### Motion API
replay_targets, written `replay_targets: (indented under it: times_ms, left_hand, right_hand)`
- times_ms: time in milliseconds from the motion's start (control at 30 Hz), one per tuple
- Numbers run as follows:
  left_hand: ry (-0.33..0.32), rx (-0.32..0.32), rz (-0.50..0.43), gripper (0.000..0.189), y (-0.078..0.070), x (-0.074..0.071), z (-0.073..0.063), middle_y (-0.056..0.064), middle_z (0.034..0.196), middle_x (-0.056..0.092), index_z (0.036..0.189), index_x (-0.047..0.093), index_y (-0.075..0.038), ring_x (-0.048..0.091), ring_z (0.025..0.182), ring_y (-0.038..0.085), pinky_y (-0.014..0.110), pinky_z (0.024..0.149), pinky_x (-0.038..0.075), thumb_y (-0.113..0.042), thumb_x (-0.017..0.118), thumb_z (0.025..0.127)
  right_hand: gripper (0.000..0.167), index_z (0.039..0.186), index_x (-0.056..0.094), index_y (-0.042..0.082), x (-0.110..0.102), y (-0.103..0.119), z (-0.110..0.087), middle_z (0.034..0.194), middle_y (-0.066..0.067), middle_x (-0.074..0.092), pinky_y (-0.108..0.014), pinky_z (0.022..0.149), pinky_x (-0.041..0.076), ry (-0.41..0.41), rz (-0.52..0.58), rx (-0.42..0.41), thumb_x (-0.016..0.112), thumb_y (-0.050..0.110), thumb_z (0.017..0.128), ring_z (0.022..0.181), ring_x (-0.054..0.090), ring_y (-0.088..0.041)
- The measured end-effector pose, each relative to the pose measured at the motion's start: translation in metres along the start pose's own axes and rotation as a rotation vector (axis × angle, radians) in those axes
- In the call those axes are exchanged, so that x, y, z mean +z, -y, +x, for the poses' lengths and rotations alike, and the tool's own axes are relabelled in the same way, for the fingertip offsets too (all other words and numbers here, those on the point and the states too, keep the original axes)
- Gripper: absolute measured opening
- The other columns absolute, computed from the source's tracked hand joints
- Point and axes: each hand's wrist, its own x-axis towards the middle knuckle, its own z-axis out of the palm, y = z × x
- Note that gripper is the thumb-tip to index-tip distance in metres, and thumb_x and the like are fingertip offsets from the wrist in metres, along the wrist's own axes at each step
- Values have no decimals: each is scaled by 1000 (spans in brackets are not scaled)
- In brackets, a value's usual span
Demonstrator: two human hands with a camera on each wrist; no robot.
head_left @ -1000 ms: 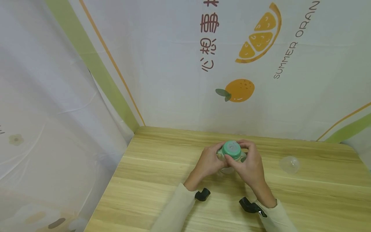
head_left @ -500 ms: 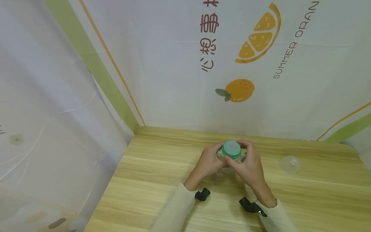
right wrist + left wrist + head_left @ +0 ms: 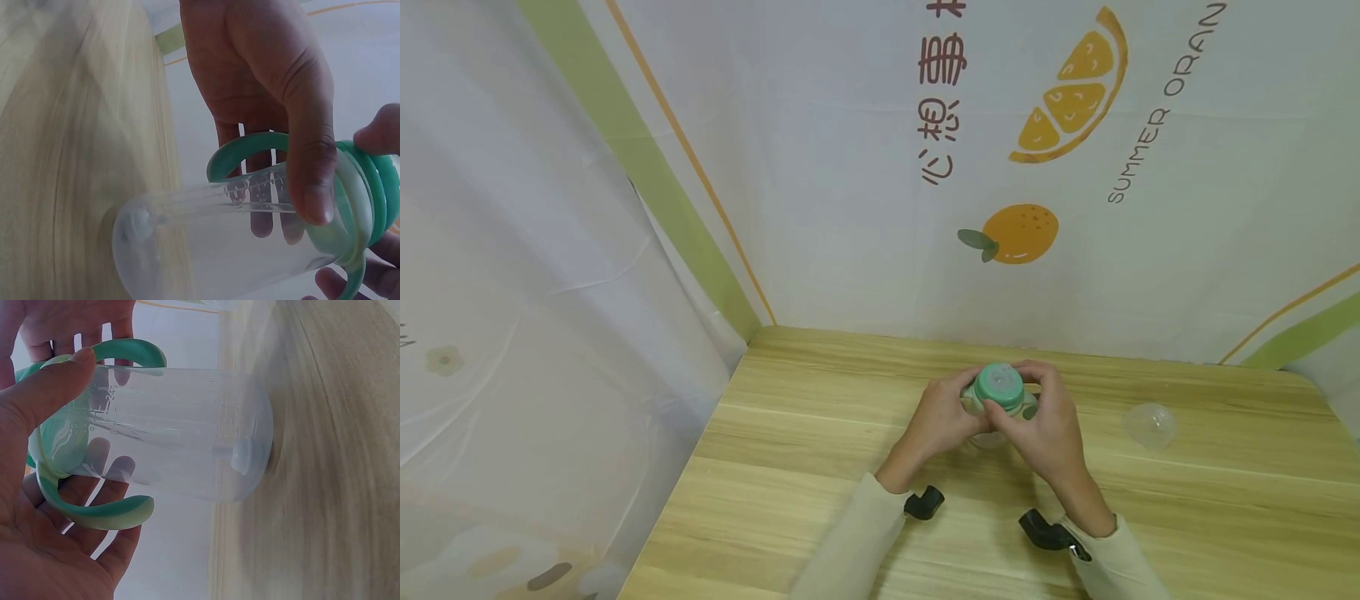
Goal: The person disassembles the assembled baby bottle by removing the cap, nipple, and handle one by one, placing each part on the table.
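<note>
A clear baby bottle [image 3: 988,439] with a green collar [image 3: 1000,386] and two green handles [image 3: 103,514] is upright, its base at the tabletop. My left hand [image 3: 942,413] holds it round the neck, thumb in front and fingers behind, as the left wrist view [image 3: 47,400] shows. Higher up, my right hand [image 3: 1051,425] grips the collar, its thumb pressed on the near side. A straw with a white weighted end [image 3: 241,455] lies inside the bottle. To the right, a clear dome cap [image 3: 1150,426] rests on the table.
The wooden table [image 3: 775,475] reaches back to a white curtain [image 3: 850,208] printed with oranges and lettering. Another curtain [image 3: 550,292] hangs along the left edge. Black camera mounts [image 3: 925,503] stick out from both wrists.
Very little differs: the right thumb shifts slightly on the collar. The bottle, the left hand and the dome cap stay in place.
</note>
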Motion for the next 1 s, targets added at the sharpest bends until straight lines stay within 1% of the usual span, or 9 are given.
replay_targets:
  times_ms: [133,233,367,467,600,767,900,1000]
  left_hand:
    - [-1,9,7,65,0,0,1,9,138,75,148,68,-5,70,127,19,33,108,53,-21,94,91]
    - [-2,14,3,64,0,0,1,9,138,75,148,68,-5,70,128,20,33,109,53,-18,94,91]
    - [-1,11,-9,64,0,0,1,9,139,75,148,68,-5,69,129,20,33,109,53,-13,93,90]
    - [0,10,-13,64,0,0,1,9,139,75,148,68,-5,69,129,20,33,109,53,-13,93,90]
    - [2,4,-13,65,-1,0,0,9,139,74,148,68,-6,69,129,20,34,109,53,-16,94,90]
    - [1,-2,-11,65,-1,0,0,8,139,74,149,68,-7,69,128,20,35,109,54,-17,94,90]
    - [1,-2,-12,65,-1,0,0,8,139,75,149,68,-6,69,128,20,34,109,53,-16,94,90]
    - [0,-3,-11,65,-1,0,0,8,139,75,149,68,-7,69,128,19,34,109,53,-16,94,90]
  right_hand:
    - [60,137,58,-6,0,-1,0,133,-20,65,-49,94,46,22,0,-21,88,6,86,117,61,-37]
    - [66,140,58,-5,0,-1,0,134,-21,64,-54,94,45,34,-9,-11,92,11,85,118,60,-38]
    - [72,140,58,-4,0,0,0,134,-20,65,-53,93,46,32,-13,21,97,16,83,119,61,-37]
    - [70,137,58,-4,0,0,-1,132,-19,66,-52,90,47,19,-23,32,98,17,83,118,63,-37]
    - [67,134,58,-4,0,1,0,130,-18,67,-51,88,50,5,-39,11,97,14,83,116,65,-37]
    - [62,133,58,-6,-1,0,0,129,-19,67,-48,88,49,9,-38,-21,93,10,85,115,64,-37]
    - [62,134,57,-7,-1,-1,0,129,-22,66,-50,91,46,18,-24,-30,91,9,84,115,62,-38]
    - [65,135,57,-7,-1,-1,0,130,-22,65,-52,90,46,20,-22,-23,92,11,84,116,61,-39]
